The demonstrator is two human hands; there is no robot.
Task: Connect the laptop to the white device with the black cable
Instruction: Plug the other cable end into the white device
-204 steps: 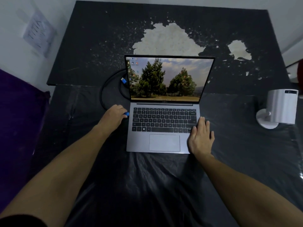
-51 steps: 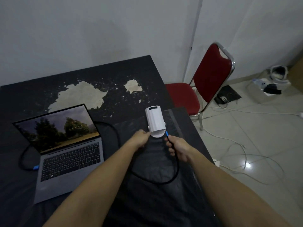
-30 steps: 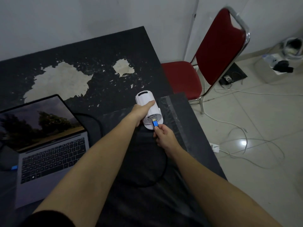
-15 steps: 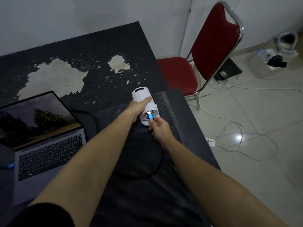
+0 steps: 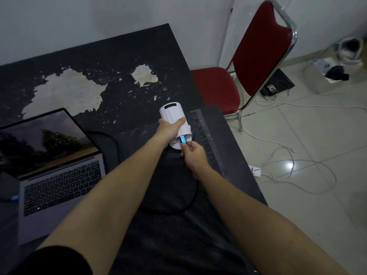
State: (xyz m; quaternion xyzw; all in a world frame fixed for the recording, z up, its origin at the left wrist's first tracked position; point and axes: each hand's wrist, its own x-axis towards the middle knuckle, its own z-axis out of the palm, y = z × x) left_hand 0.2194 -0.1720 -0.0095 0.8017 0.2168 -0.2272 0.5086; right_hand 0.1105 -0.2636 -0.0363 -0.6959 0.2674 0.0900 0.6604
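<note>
Black cable [image 5: 190, 203] loops on the tabletop [image 5: 123, 56] between your forearms. Your right hand [image 5: 193, 154] pinches its blue plug [image 5: 183, 139] against the white device [image 5: 175, 124], which your left hand [image 5: 169, 130] grips around the middle. Laptop [image 5: 53, 169] sits open at left, red chair [image 5: 244, 62] beyond.

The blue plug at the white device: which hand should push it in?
The right hand: it already pinches the blue plug at the white device, which the left hand steadies.
</note>
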